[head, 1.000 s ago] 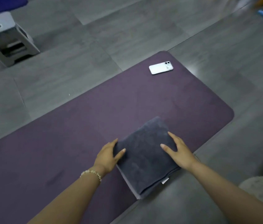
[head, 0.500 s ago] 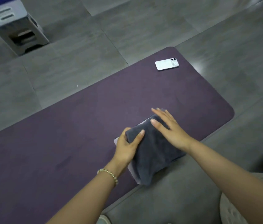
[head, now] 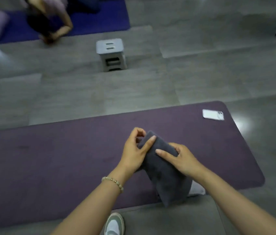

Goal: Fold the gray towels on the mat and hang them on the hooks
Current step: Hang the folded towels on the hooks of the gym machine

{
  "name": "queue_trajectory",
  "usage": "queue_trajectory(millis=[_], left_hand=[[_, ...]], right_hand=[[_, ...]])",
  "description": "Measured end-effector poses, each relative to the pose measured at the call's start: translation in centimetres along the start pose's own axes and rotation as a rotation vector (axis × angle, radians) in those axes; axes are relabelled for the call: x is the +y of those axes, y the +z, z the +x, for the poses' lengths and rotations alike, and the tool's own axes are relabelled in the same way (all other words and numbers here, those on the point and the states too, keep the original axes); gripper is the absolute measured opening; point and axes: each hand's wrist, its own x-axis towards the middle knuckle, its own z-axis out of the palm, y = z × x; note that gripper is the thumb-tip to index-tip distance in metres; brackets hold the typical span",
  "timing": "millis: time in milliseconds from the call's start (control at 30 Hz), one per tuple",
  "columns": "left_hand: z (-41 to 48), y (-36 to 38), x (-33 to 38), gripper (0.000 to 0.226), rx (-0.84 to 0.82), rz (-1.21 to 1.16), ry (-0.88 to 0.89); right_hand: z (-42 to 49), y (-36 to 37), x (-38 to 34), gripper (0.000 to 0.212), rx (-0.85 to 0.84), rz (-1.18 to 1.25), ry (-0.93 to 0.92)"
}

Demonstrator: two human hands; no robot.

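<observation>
Lifted off purple mat [head: 66,150], towel [head: 166,173]; grey floor [head: 133,92] beyond.

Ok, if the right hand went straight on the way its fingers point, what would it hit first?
Probably the left hand: the right hand points leftward across the gray towel both hands grip, and the left hand's thumb lies right in that line. Their relative depth is unclear.

A blurred person [head: 49,19] is cut off at the top edge. The towel [head: 167,180] hides its far end behind the left hand [head: 133,153].
</observation>
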Motion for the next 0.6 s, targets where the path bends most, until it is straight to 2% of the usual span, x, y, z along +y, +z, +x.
queue_trajectory(millis=[100,167,333,433,500,600], left_hand=[[-3.4,-6.0,3.9,0.019,0.144,0.249,0.104],[-6.3,-9.8,6.5,0.026,0.186,0.298,0.111],[-15.8,-18.9,14.1,0.034,0.230,0.062,-0.016],[-22.6,-23.9,17.1,0.037,0.256,0.017,-0.118],[-28.0,-27.3,18.5,0.047,0.333,-0.005,-0.192],[-36.1,-31.5,20.0,0.047,0.469,-0.019,-0.233]], right_hand=[[-1.9,3.4,-6.0,0.031,-0.066,0.043,-0.075],[-3.5,5.7,-10.0,0.033,-0.119,0.031,-0.129],[-8.5,12.3,-20.2,0.026,-0.361,-0.022,-0.250],[-12.2,17.1,-24.6,0.032,-0.470,-0.087,-0.337],[-15.1,21.0,-27.4,0.035,-0.561,-0.138,-0.403],[-20.0,26.6,-30.9,0.040,-0.720,-0.201,-0.487]])
